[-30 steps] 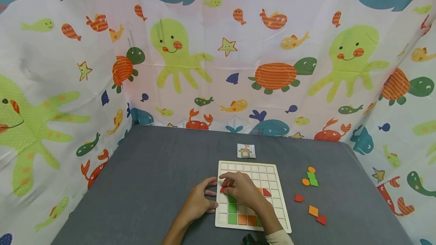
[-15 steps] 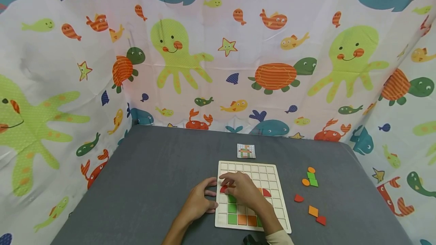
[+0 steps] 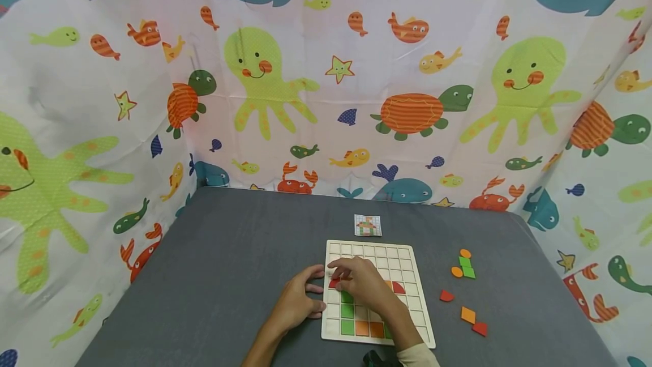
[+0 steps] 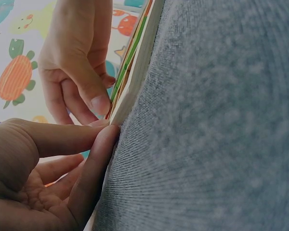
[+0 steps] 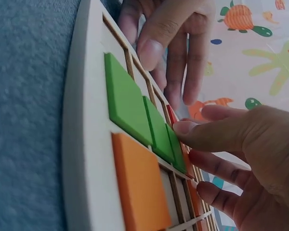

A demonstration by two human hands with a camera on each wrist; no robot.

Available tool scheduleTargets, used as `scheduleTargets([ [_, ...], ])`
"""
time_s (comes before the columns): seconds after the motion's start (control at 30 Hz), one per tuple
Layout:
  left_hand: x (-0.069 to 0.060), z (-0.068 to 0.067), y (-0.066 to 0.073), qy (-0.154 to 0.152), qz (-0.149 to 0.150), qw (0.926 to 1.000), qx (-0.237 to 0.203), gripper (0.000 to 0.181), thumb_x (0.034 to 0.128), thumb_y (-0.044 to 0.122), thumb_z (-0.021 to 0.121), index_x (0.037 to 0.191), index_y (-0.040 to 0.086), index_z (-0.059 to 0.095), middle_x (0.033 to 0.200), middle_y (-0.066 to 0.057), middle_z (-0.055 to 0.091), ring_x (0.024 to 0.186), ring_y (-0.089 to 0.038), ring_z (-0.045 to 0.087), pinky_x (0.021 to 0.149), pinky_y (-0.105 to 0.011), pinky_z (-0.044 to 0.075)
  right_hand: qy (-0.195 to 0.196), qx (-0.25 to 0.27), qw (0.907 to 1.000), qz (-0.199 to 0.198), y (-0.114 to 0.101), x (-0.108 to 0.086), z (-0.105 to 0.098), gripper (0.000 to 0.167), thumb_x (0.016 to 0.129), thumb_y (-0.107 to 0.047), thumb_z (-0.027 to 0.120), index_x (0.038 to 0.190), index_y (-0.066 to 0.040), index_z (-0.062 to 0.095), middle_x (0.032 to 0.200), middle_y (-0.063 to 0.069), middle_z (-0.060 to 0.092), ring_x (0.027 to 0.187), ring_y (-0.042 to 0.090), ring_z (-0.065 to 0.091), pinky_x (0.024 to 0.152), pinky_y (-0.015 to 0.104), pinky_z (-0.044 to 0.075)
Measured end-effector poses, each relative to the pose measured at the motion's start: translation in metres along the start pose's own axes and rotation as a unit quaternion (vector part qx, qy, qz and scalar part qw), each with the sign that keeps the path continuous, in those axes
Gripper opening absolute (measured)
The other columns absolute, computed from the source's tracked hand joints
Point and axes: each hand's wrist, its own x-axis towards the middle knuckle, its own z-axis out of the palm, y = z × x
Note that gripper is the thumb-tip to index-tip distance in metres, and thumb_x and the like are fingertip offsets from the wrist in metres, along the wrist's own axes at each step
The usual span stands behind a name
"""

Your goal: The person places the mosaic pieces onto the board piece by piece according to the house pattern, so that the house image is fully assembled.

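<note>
A pale wooden grid board [image 3: 420, 321] lies on the grey table, with coloured tiles in its cells. My left hand [image 3: 295, 296] rests at its left edge, thumb and fingertips touching the rim. Over the left part of the board is my right hand [image 3: 364, 285], its thumb and fingers curled around a red rounded piece [image 3: 333, 284] that sits in a left-hand cell. Green squares [image 5: 127, 98] run down a column below this piece, and orange squares [image 5: 139, 185] fill part of a lower row. Another red rounded piece [image 3: 399, 288] lies farther right. My right hand hides some cells.
Loose pieces lie right of the board: orange circles [image 3: 457, 272], green squares [image 3: 468, 272], red rounded pieces [image 3: 446, 295] and an orange square [image 3: 468, 314]. A small pattern card [image 3: 368, 225] lies behind the board. A sea-animal curtain [image 3: 346, 129] encloses the table.
</note>
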Motion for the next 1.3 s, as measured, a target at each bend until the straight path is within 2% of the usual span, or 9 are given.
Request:
scheduleTargets([
  [0.17,0.000,0.000,0.000,0.000,-0.002,1.0000,0.003,0.082,0.0747,-0.019,0.078,0.149,0.005,0.056,0.147,-0.020,0.059,0.112,-0.031,0.068,0.061,-0.041,0.066,-0.009,-0.003,0.9999,0.005,0.001,-0.001,-0.002,0.042,0.089,0.003,0.077,0.128,-0.011,0.075,0.102,-0.001,0.080,0.093,0.019,0.069,0.076,0.032,0.055],
  [0.3,0.001,0.000,-0.001,0.000,-0.009,0.9999,0.010,0.081,0.0754,-0.019,0.079,0.150,0.005,0.056,0.147,-0.019,0.059,0.111,-0.029,0.068,0.061,-0.038,0.066,0.001,0.003,1.0000,0.009,-0.001,-0.004,-0.006,0.038,0.092,-0.004,0.076,0.129,-0.012,0.075,0.105,-0.001,0.080,0.097,0.020,0.069,0.081,0.038,0.055],
  [0.4,0.001,0.001,0.000,0.000,-0.008,0.9999,0.012,0.081,0.0753,-0.019,0.078,0.150,0.004,0.055,0.147,-0.019,0.059,0.111,-0.029,0.068,0.061,-0.038,0.066,0.015,0.014,0.9997,0.016,-0.002,-0.008,-0.009,0.036,0.094,-0.008,0.076,0.129,-0.013,0.075,0.105,-0.002,0.080,0.098,0.019,0.069,0.083,0.040,0.056],
  [0.6,0.000,0.001,0.001,0.005,-0.001,0.9999,0.011,0.082,0.0742,-0.019,0.079,0.149,0.003,0.055,0.146,-0.020,0.059,0.110,-0.031,0.068,0.061,-0.040,0.066,0.051,0.021,0.9978,0.038,-0.001,-0.016,-0.017,0.035,0.096,-0.008,0.074,0.130,-0.014,0.075,0.105,-0.006,0.078,0.097,0.015,0.067,0.079,0.033,0.055],
  [0.83,0.000,0.001,0.002,0.008,-0.003,0.9999,0.011,0.083,0.0743,-0.020,0.080,0.150,0.003,0.054,0.146,-0.020,0.059,0.111,-0.031,0.067,0.061,-0.042,0.066,0.090,0.025,0.9938,0.060,0.002,-0.029,-0.030,0.034,0.097,-0.011,0.077,0.130,-0.015,0.075,0.105,-0.001,0.078,0.095,0.016,0.068,0.074,0.029,0.054],
  [1.07,-0.001,0.001,0.003,0.006,-0.002,0.9999,0.014,0.083,0.0742,-0.020,0.079,0.150,0.003,0.054,0.147,-0.020,0.058,0.112,-0.032,0.066,0.061,-0.041,0.066,0.127,0.025,0.9876,0.088,0.012,-0.042,-0.044,0.037,0.094,-0.011,0.079,0.130,-0.017,0.075,0.104,-0.004,0.076,0.093,0.011,0.067,0.072,0.028,0.053],
  [1.3,-0.001,0.002,0.003,0.006,-0.001,0.9998,0.017,0.083,0.0736,-0.021,0.078,0.150,0.002,0.054,0.146,-0.020,0.058,0.111,-0.032,0.066,0.060,-0.041,0.066,0.147,0.021,0.9833,0.106,0.024,-0.057,-0.059,0.039,0.096,-0.012,0.079,0.134,-0.015,0.073,0.105,-0.005,0.075,0.097,0.014,0.067,0.074,0.028,0.054],
])
